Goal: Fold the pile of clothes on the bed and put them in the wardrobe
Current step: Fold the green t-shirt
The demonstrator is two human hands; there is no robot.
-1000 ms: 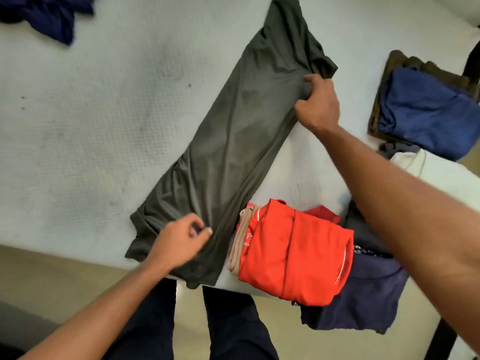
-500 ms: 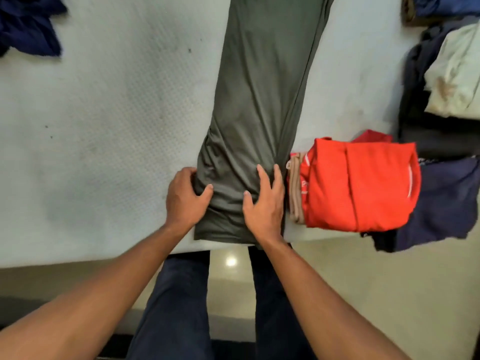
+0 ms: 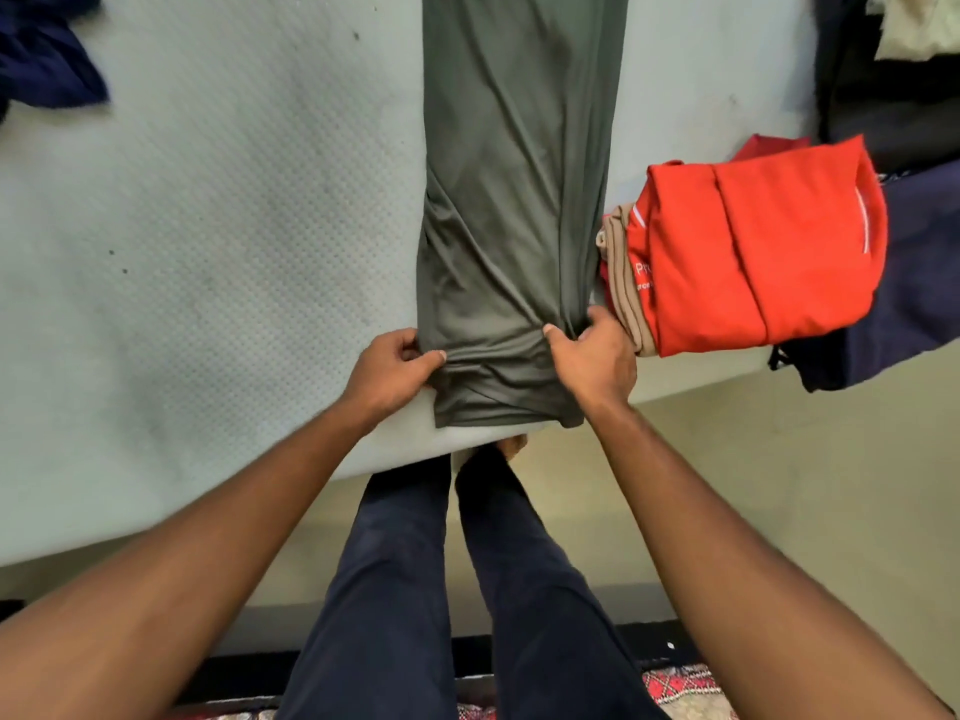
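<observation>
Pale mattress [image 3: 208,226], long grey garment [image 3: 519,174], folded orange-topped stack [image 3: 779,241], navy cloth [image 3: 47,49]

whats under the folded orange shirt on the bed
Under the folded orange shirt, a folded tan garment shows at its left edge and a red cloth peeks out at the far edge. The shirt covers the rest of both.

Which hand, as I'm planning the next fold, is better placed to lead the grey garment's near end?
Probably left: left hand pinches the grey garment beside bare mattress; right hand grips it beside the red shirt.
</observation>
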